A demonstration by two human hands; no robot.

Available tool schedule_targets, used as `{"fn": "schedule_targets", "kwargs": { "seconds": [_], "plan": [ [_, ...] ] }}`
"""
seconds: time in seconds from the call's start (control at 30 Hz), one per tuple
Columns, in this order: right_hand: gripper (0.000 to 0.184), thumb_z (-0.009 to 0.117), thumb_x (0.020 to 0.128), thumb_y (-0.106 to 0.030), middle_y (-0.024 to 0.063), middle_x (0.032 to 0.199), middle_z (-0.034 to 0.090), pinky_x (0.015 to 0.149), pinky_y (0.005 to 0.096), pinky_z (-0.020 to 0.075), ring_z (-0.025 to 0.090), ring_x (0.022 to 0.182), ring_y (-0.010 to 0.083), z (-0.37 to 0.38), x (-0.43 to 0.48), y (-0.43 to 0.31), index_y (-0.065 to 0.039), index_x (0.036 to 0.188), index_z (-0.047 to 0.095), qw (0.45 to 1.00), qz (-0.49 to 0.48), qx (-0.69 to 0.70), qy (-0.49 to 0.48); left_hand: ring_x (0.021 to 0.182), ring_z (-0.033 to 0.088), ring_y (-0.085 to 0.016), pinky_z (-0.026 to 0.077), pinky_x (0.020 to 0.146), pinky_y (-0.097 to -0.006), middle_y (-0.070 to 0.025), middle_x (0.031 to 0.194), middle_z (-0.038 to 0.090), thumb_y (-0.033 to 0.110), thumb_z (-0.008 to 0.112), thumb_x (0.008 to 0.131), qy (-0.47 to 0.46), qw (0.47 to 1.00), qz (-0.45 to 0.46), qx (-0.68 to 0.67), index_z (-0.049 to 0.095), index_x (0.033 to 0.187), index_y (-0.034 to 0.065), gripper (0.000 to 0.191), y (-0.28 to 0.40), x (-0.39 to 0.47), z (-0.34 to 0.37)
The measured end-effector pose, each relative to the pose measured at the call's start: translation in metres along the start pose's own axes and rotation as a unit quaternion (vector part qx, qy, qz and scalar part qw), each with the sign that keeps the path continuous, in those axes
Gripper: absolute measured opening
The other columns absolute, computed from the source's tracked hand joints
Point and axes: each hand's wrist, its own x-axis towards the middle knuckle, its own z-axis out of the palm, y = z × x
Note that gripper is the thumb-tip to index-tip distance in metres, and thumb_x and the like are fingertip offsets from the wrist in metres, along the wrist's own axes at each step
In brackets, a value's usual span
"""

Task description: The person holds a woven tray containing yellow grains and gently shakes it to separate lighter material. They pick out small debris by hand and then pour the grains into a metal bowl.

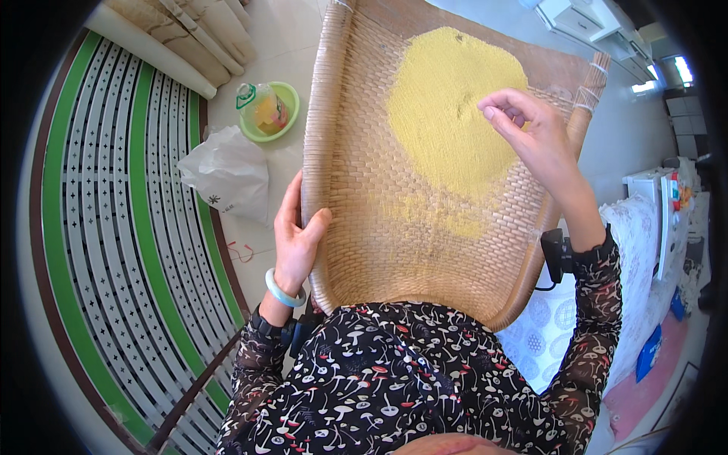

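Note:
A woven winnowing basket (pixel 375 239) lies before me, its rounded near end against my patterned clothing. My left hand (pixel 298 230) grips its bound left rim, thumb over the inner side and fingers outside. A broad heap of fine yellow grain (pixel 443 108), probably millet, covers the upper middle of the basket. Thinner grain is scattered below it towards me. Over the right part of the heap hovers my right hand (pixel 526 125), thumb and forefinger tips drawn together. Nothing can be seen between them. Small dark marks show in the heap near those fingertips.
On the tiled floor at left stand a green plastic basin (pixel 291 102) with a clear plastic jug (pixel 264 111) in it, and a white plastic bag (pixel 233 170). Farther left is a slatted metal bed frame (pixel 136 227). At right, a patterned white cloth (pixel 631 239) drapes over furniture.

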Motion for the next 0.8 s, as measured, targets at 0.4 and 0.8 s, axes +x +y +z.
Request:
{"fn": "schedule_targets", "kwargs": {
  "seconds": [0.4,0.8],
  "plan": [
    [0.015,0.070,0.095,-0.015,0.0039,0.088,0.071,0.068,0.0271,0.0502,0.062,0.074,0.0109,0.020,0.050,0.020,-0.003,0.103,0.073,0.995,-0.030,-0.087,-0.045,0.131,0.053,-0.018,0.041,0.111,-0.0322,-0.0109,0.147,0.053,-0.004,0.060,0.090,0.007,1.000,-0.002,-0.009,0.037,0.155,-0.0044,0.069,-0.002,-0.001,-0.001],
    [0.012,0.069,0.094,-0.015,0.0082,0.090,0.072,0.073,0.0338,0.0568,0.068,0.077,0.0188,0.042,0.062,0.025,-0.005,0.097,0.074,0.987,0.000,-0.148,-0.063,0.131,0.052,-0.017,0.041,0.111,-0.0322,-0.0103,0.145,0.054,-0.003,0.060,0.091,-0.005,1.000,0.002,-0.020,0.037,0.154,-0.0039,0.068,-0.001,0.001,-0.002]
  ]
}}
